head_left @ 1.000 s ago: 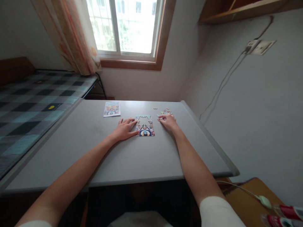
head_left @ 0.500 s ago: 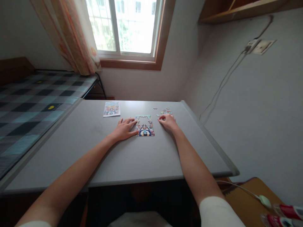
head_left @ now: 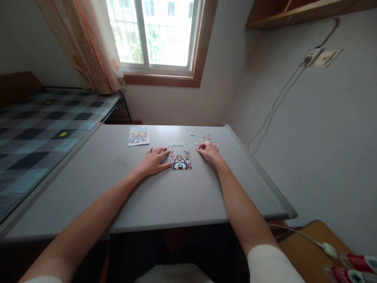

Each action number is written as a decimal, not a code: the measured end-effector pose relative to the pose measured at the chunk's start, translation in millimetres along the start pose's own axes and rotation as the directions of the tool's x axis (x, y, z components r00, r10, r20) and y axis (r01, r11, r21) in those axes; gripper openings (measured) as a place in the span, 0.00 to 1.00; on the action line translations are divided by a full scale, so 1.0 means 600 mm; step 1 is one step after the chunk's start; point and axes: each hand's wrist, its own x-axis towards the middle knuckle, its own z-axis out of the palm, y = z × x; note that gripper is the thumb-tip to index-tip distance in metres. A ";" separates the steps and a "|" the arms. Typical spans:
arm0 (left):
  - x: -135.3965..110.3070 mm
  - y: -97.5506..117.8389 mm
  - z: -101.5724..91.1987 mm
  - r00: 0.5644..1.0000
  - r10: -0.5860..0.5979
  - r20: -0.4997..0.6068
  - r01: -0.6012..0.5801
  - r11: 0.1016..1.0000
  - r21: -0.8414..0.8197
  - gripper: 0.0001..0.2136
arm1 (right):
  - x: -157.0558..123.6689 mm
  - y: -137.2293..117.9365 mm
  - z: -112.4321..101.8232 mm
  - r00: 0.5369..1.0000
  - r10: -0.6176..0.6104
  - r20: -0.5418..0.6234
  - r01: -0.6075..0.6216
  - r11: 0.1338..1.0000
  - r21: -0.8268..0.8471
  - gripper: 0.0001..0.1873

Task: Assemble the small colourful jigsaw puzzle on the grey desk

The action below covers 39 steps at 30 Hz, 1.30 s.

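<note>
While a partly built jigsaw puzzle [head_left: 179, 156] lies mid-worktop [head_left: 165, 196], its upper middle unfilled, the left hand [head_left: 153, 160] rests spread flat against its left edge. The right hand [head_left: 208, 151] curls over loose pieces [head_left: 205, 138] just right of it; whether it pinches one is unclear. Choosing a piece seems the step in hand; fitting one calls for a fine pinch. A picture card [head_left: 138, 135] lies farther left.

No text, number or brand can be read anywhere. The printed card [head_left: 138, 136], left of the puzzle [head_left: 179, 156] on the surface [head_left: 165, 196], shows only a colourful picture; the red bottle labels [head_left: 357, 262], far right of the puzzle, are blurred.
</note>
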 end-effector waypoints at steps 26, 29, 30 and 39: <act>0.000 -0.001 0.000 1.000 0.008 0.001 -0.008 1.000 -0.012 0.31 | 0.001 0.003 0.004 1.000 -0.008 -0.023 0.009 1.000 0.027 0.08; 0.000 -0.001 0.000 1.000 0.009 -0.001 -0.009 1.000 -0.012 0.31 | 0.000 0.001 0.002 1.000 -0.001 -0.022 0.001 0.999 0.032 0.08; 0.000 -0.001 0.000 1.000 0.009 -0.001 -0.009 1.000 -0.011 0.31 | 0.000 0.000 0.002 1.000 0.003 -0.025 -0.002 0.999 0.034 0.08; 0.000 -0.003 0.001 1.000 0.014 -0.004 -0.014 1.000 -0.011 0.32 | -0.004 -0.007 -0.003 0.999 -0.004 -0.040 0.009 0.992 0.128 0.07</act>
